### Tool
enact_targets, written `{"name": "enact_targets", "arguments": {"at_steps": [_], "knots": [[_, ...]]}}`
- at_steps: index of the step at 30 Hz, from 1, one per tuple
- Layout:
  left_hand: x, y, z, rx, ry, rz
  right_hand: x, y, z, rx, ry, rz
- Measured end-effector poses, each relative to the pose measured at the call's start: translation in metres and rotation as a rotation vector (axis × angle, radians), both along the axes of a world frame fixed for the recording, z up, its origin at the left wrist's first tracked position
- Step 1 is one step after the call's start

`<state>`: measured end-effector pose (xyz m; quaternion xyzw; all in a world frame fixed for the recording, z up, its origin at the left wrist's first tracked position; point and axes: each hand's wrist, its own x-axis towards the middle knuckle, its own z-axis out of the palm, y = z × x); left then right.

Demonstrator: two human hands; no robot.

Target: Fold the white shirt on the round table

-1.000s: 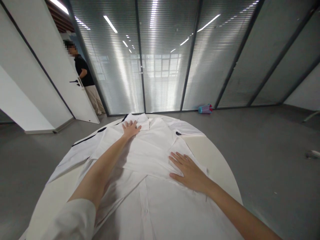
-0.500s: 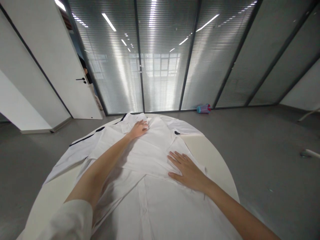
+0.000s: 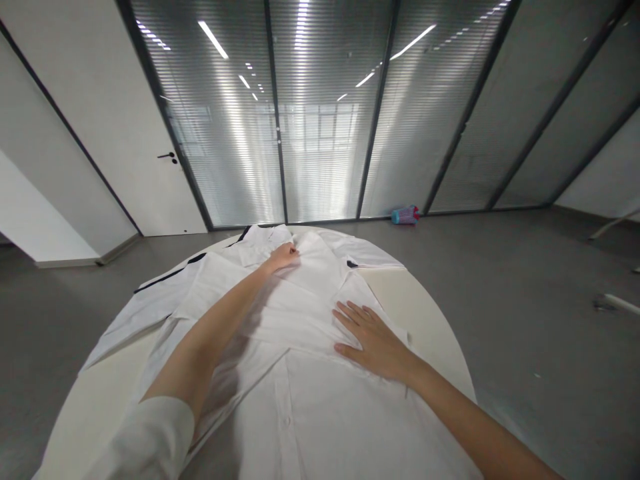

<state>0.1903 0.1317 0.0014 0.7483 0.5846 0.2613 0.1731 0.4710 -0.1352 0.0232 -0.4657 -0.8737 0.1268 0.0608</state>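
Observation:
A white shirt [image 3: 305, 300] with black trim along its left side lies spread over the round table [image 3: 435, 313]. At its far part, near the collar, my left hand [image 3: 283, 257] is closed with the fingers curled, seemingly pinching the cloth; the fingertips are partly hidden. My right hand [image 3: 373, 340] rests flat on the right half of the shirt, fingers stretched and slightly apart. A buttoned white front [image 3: 285, 420] fills the bottom of the view, close to me.
Behind the table runs a glass partition [image 3: 320, 167] with blinds. A white door [image 3: 165, 193] with a black handle stands at the left, shut. On the floor by the glass lies a blue and pink basket-like thing [image 3: 405, 215]. Pale furniture legs [image 3: 620, 303] show at the right.
My left hand went from spread fingers to a closed grip and shifted slightly right. My right hand stays put. The door at the left has closed, hiding the person behind it.

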Motion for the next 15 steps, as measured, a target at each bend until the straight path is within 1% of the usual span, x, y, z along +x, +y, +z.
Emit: {"name": "enact_targets", "arguments": {"at_steps": [4, 9, 12, 15], "knots": [[-0.001, -0.002, -0.005, 0.061, 0.009, 0.046, -0.001, 0.000, 0.002, -0.005, 0.001, -0.007], [0.003, -0.007, -0.008, 0.143, -0.008, 0.040, -0.001, -0.001, 0.003, -0.009, -0.005, -0.007], [0.004, -0.010, -0.008, 0.183, -0.007, 0.048, -0.001, 0.000, 0.002, -0.009, 0.006, -0.012], [0.002, -0.015, -0.003, 0.238, 0.018, 0.113, 0.000, 0.000, 0.000, -0.001, 0.021, -0.011]]}}
